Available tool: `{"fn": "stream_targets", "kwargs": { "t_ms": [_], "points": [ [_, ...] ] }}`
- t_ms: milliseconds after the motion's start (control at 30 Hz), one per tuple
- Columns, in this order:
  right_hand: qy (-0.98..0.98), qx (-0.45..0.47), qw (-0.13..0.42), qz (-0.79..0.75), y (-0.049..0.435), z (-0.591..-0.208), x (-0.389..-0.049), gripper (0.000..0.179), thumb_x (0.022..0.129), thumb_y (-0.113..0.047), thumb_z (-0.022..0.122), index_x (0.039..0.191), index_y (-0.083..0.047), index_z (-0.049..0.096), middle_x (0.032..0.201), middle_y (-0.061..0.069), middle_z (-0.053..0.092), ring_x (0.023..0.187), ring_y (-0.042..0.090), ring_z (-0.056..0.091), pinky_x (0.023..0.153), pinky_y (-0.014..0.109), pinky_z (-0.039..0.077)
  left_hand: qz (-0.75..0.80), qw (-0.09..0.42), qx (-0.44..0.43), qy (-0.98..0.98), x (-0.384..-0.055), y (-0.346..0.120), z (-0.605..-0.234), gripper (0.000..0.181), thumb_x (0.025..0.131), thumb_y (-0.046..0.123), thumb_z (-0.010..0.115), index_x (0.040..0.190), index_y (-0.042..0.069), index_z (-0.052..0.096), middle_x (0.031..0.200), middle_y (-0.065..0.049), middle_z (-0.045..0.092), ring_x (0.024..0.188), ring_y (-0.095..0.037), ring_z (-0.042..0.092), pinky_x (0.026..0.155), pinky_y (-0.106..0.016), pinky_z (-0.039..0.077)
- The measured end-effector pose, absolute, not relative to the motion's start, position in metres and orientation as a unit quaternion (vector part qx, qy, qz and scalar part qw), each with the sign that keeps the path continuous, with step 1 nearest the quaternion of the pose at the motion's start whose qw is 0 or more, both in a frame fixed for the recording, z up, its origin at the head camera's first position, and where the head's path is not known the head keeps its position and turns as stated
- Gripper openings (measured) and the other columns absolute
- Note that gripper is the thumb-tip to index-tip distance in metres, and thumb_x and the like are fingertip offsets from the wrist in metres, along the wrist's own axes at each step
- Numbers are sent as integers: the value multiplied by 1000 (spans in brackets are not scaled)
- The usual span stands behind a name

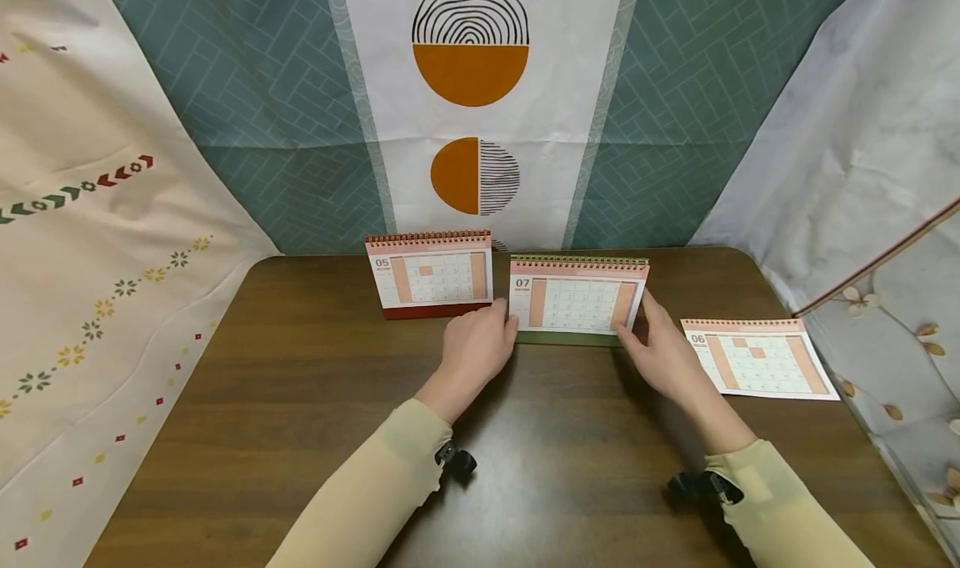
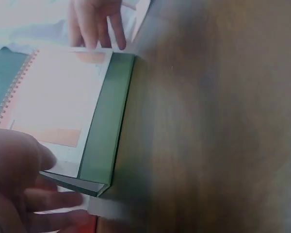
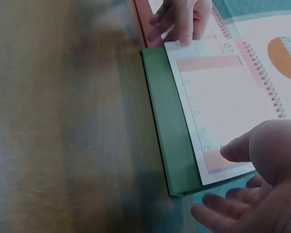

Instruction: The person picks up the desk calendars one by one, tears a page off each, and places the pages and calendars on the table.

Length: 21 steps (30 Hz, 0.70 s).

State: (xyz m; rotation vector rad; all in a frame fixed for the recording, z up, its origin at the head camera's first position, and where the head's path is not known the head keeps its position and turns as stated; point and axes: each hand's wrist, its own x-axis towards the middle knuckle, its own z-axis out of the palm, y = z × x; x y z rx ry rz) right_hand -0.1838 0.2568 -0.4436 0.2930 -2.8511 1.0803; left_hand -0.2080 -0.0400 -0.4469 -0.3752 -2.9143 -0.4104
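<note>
- All clock directions are taken in the head view, from the green calendar (image 1: 579,301). Nearest, at 7 and 5 o'clock, come the pale sleeves (image 1: 360,493), each with a small black device (image 1: 459,463) at the wrist.
- The brown table (image 1: 300,434) spreads under everything, with a shine at 6 o'clock.
- The left hand (image 1: 474,343), between 8 and 9 o'clock, has a narrow grip: it holds the left edge of the green calendar, thumb in front, fingers behind.
- The right hand (image 1: 660,353), at 4 o'clock, holds the opposite edge in the same manner, its thumb on the lower corner of the page.
- Between 3 and 4 o'clock, near the table's right edge, lies a spiral-topped page block (image 1: 761,364) marked 06.
- The green calendar stands tilted back between both hands, showing page 07, with a green strip below the page.
- At 9 o'clock, just beside it, stands the red calendar (image 1: 435,276), showing 05. Whether the left hand touches it, I cannot tell.
- Farthest, at 12 o'clock, hangs a teal and white cloth (image 1: 487,122) with orange half-circles.
</note>
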Motion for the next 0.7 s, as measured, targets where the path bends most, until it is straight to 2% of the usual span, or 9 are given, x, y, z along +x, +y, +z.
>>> {"fn": "stream_targets", "kwargs": {
  "t_ms": [67, 133, 200, 267, 367, 500, 700],
  "points": [
    [-930, 92, 36, 353, 258, -442, -176, 84, 112, -19, 66, 174, 2, 13, 165, 39, 37, 147, 54, 47, 112, 69, 43, -188, 76, -115, -972, -202, -42, -445, 42, 114, 37, 62, 141, 6, 70, 117, -11, 80, 95, -30, 79, 74, -47, 62],
    [-927, 90, 26, 362, 258, -440, -169, 86, 112, -18, 66, 175, 0, 11, 167, 38, 35, 148, 54, 47, 113, 68, 45, -245, 53, -104, -963, -195, -44, -442, 52, 114, 37, 61, 156, 7, 59, 142, -11, 73, 118, -31, 75, 91, -52, 62],
    [-922, 90, 16, 376, 257, -437, -163, 86, 112, -17, 66, 176, -1, 11, 168, 37, 34, 146, 53, 50, 112, 66, 47, -306, 21, -97, -947, -189, -46, -439, 59, 114, 37, 61, 164, 8, 51, 157, -11, 63, 135, -32, 66, 106, -55, 55],
    [-915, 89, 5, 394, 256, -434, -158, 86, 112, -18, 66, 176, -3, 12, 169, 36, 32, 145, 52, 53, 111, 63, 49, -359, -9, -95, -928, -183, -48, -437, 62, 114, 35, 61, 168, 9, 45, 161, -13, 59, 144, -32, 60, 116, -55, 48],
    [-906, 86, -6, 414, 255, -430, -154, 84, 113, -18, 66, 176, -2, 13, 171, 35, 30, 144, 52, 54, 111, 62, 50, -418, -49, -94, -902, -177, -48, -436, 66, 114, 32, 62, 171, 9, 39, 163, -15, 56, 147, -31, 57, 122, -54, 41],
    [-901, 78, -18, 427, 252, -429, -154, 84, 113, -18, 66, 175, 0, 13, 171, 36, 29, 144, 53, 53, 111, 62, 49, -448, -75, -97, -885, -174, -48, -439, 72, 114, 32, 62, 174, 8, 30, 170, -15, 46, 148, -30, 56, 124, -51, 40],
    [-885, 89, -18, 457, 252, -433, -162, 85, 112, -13, 66, 175, 0, 10, 172, 35, 26, 153, 53, 42, 117, 62, 43, -463, -83, -106, -876, -177, -48, -445, 74, 115, 32, 61, 176, 9, 25, 175, -13, 38, 151, -28, 52, 125, -49, 39]
  ]
}}
